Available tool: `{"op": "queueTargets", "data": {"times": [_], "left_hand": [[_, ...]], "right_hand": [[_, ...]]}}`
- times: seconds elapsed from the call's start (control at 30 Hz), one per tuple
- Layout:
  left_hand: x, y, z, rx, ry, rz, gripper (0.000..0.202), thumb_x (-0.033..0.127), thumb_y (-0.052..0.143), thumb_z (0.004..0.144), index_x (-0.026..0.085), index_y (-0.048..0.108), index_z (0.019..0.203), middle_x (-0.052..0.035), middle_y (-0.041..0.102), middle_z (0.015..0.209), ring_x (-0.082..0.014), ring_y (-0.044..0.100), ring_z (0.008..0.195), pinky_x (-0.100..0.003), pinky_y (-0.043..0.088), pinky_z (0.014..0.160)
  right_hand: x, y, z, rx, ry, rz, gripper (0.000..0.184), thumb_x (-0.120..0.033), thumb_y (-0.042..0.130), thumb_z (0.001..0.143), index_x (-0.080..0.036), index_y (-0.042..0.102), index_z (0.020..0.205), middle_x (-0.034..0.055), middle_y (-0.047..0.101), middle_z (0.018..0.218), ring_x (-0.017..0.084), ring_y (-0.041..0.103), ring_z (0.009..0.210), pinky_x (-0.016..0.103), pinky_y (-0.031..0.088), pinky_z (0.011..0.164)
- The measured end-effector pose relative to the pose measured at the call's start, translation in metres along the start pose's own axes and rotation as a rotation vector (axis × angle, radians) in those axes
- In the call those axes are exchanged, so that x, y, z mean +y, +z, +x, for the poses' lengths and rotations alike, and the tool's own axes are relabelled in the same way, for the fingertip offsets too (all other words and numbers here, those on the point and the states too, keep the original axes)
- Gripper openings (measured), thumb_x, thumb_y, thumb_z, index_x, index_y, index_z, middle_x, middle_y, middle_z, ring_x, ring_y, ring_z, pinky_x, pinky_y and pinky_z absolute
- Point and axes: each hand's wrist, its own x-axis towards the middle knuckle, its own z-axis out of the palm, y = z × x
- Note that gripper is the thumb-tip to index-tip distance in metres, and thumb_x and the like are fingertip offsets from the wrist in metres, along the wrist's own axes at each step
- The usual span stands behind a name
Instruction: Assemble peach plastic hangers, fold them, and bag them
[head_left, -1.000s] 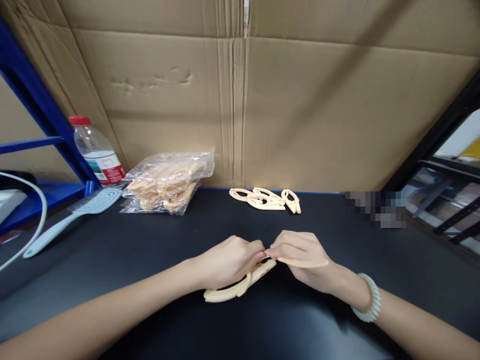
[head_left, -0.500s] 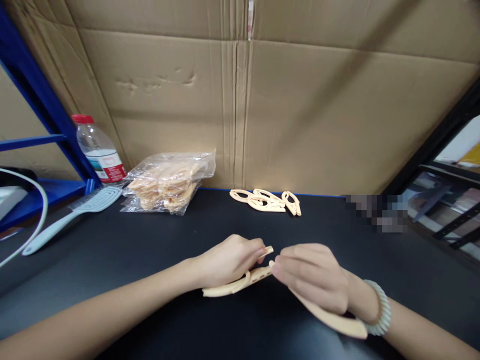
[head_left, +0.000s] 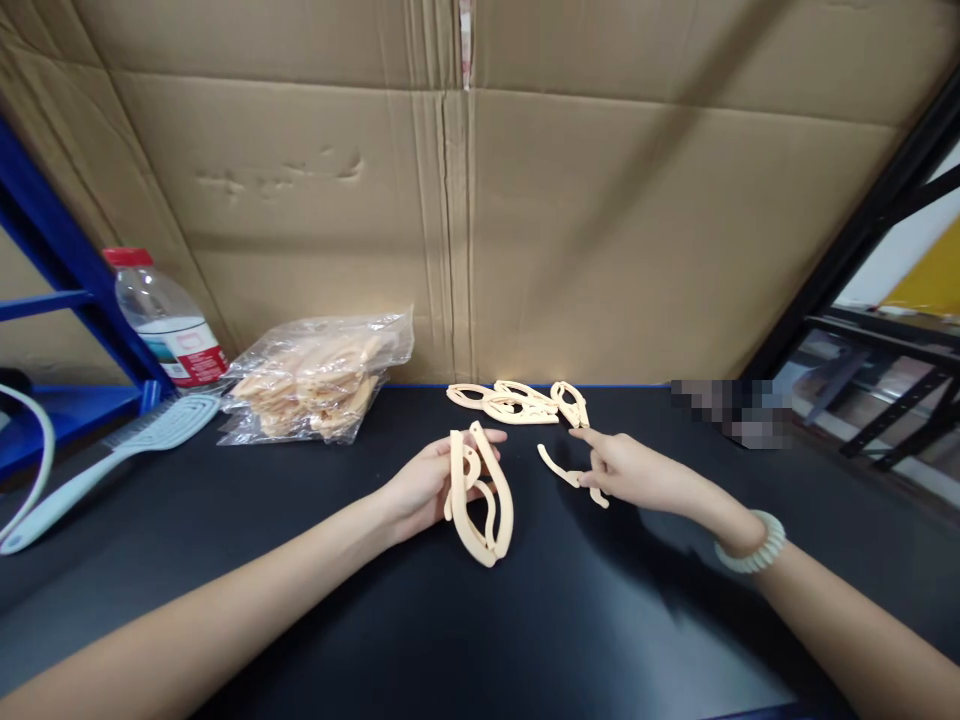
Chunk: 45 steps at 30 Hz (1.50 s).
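My left hand [head_left: 424, 490] grips a folded beige plastic folding hanger [head_left: 504, 510], its two curved arms hanging downward and a curled hook part between them. Across from it, my right hand [head_left: 630, 468] has its index finger stretched toward a folded hanger [head_left: 570, 403] at the back; whether the fingertip touches it, I cannot tell. The curled fingers and thumb of that hand close on a thin, curved beige hook piece [head_left: 553, 463], partly hidden by them. Beside that back hanger lie more folded hangers [head_left: 517, 402] on the black table [head_left: 480, 640].
Clear plastic bags of beige hangers [head_left: 315, 380] lie at the back left. A light blue hairbrush [head_left: 169, 425] and a red-capped bottle [head_left: 169, 330] are farther left, by a blue frame [head_left: 67, 240]. Cardboard [head_left: 600, 230] walls off the back; a black rack [head_left: 885, 340] stands right.
The hanger that both hands worked on is now folded in my left hand, turned upright. My right hand has moved away from it, toward the back hangers, with a curved piece at its fingers.
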Motion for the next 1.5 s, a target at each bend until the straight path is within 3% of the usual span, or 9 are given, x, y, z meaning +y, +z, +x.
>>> {"op": "queueTargets", "data": {"times": [0.13,0.33,0.5,0.7,0.83,1.03,1.17,1.3,1.5], "left_hand": [[0.002,0.004,0.0,0.08,-0.032,-0.088,0.024,0.008,0.051,0.086,0.014,0.069,0.1,-0.005,0.068,0.079,-0.013,0.065,0.067,-0.027,0.056,0.07],[0.001,0.006,0.001,0.112,-0.064,-0.193,0.028,0.029,0.046,0.094,0.011,0.065,0.103,-0.0108,0.071,0.086,-0.0178,0.068,0.075,-0.032,0.054,0.08],[0.001,0.004,0.001,0.039,-0.051,-0.198,0.056,0.054,0.036,0.093,0.008,0.061,0.112,-0.0196,0.068,0.108,-0.025,0.066,0.096,-0.037,0.048,0.092],[-0.001,0.002,-0.002,-0.07,0.03,-0.09,0.041,-0.001,0.059,0.071,0.01,0.059,0.111,-0.0167,0.065,0.118,-0.025,0.066,0.101,-0.035,0.049,0.088],[-0.003,0.001,-0.002,-0.093,0.04,-0.057,0.042,-0.005,0.059,0.07,0.012,0.056,0.109,-0.0176,0.065,0.117,-0.0275,0.065,0.102,-0.037,0.051,0.082],[-0.009,0.007,-0.004,-0.006,0.029,-0.073,0.032,0.003,0.063,0.078,0.012,0.053,0.107,-0.0175,0.067,0.115,-0.0227,0.067,0.097,-0.035,0.05,0.087],[-0.017,0.013,-0.009,0.116,0.09,0.028,0.015,0.023,0.059,0.088,0.013,0.055,0.098,-0.0156,0.069,0.109,-0.0204,0.069,0.088,-0.033,0.054,0.081],[-0.019,0.016,-0.013,0.124,0.186,0.288,0.032,0.047,0.056,0.086,0.016,0.052,0.089,-0.0083,0.074,0.082,-0.0203,0.071,0.068,-0.031,0.057,0.062],[-0.017,0.017,-0.013,0.094,0.213,0.448,0.036,0.053,0.053,0.084,0.017,0.049,0.081,-0.0023,0.069,0.058,-0.0172,0.067,0.053,-0.023,0.052,0.05]], "right_hand": [[-0.016,0.0,-0.009,0.191,0.077,-0.404,0.039,-0.02,0.047,0.09,-0.01,0.051,0.127,0.009,0.066,0.068,0.022,0.063,0.059,0.03,0.042,0.053],[-0.038,0.007,-0.02,0.228,-0.399,-0.477,0.033,-0.011,0.056,0.082,-0.021,0.057,0.113,0.0084,0.063,0.104,0.022,0.06,0.095,0.033,0.05,0.076],[-0.027,0.026,-0.01,0.211,-0.276,-0.522,0.014,-0.007,0.054,0.082,-0.016,0.062,0.088,0.0068,0.06,0.084,0.019,0.06,0.076,0.03,0.049,0.065],[-0.029,0.022,-0.008,0.304,-0.192,-0.469,0.013,-0.011,0.05,0.087,-0.014,0.063,0.086,0.0088,0.059,0.085,0.019,0.059,0.073,0.032,0.049,0.066],[-0.053,0.022,-0.02,0.258,-0.636,-0.355,0.026,-0.024,0.055,0.09,-0.019,0.057,0.115,0.0098,0.059,0.11,0.023,0.053,0.104,0.038,0.046,0.088],[-0.06,0.043,-0.02,0.248,-0.848,-0.475,0.021,-0.02,0.045,0.096,-0.018,0.06,0.082,0.0029,0.063,0.083,0.018,0.055,0.09,0.042,0.035,0.101],[-0.05,0.047,-0.014,0.351,-0.768,-0.433,0.027,-0.025,0.039,0.099,-0.016,0.057,0.081,0.0023,0.062,0.079,0.015,0.056,0.077,0.043,0.032,0.103],[-0.046,0.046,-0.013,0.431,-0.72,-0.433,0.026,-0.022,0.038,0.099,-0.017,0.055,0.08,0.0005,0.06,0.072,0.014,0.053,0.069,0.041,0.033,0.099],[-0.05,0.048,-0.016,0.427,-0.778,-0.505,0.028,-0.013,0.038,0.096,-0.017,0.052,0.071,0.0015,0.053,0.066,0.015,0.043,0.065,0.033,0.04,0.08]]}}
